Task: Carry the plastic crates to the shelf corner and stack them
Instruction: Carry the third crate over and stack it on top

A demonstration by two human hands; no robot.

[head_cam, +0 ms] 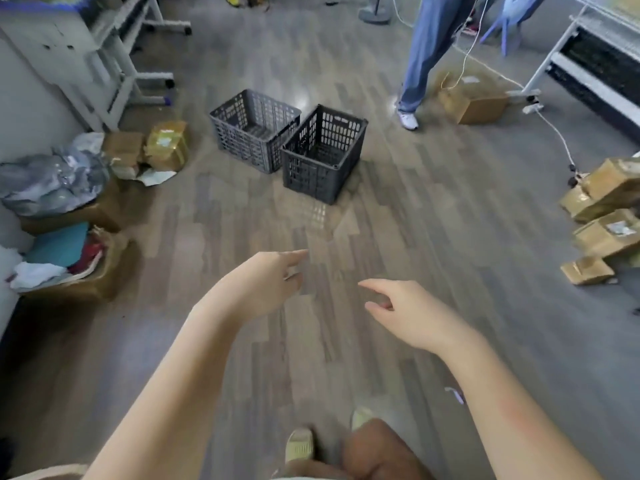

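Note:
Two empty perforated plastic crates stand side by side on the wood floor ahead of me: a lighter grey crate [252, 129] on the left and a darker crate [323, 154] touching it on the right. My left hand [268, 282] and my right hand [412, 311] reach forward over the bare floor, well short of the crates. Both hands hold nothing, fingers loosely apart. My feet in pale slippers show at the bottom edge.
Cardboard boxes and bags [69, 188] pile up along the left wall under a white metal rack [114, 64]. More boxes [606, 216] lie at the right. A person in jeans [426, 57] stands beyond the crates beside a box [474, 102], cables and a white frame [588, 64].

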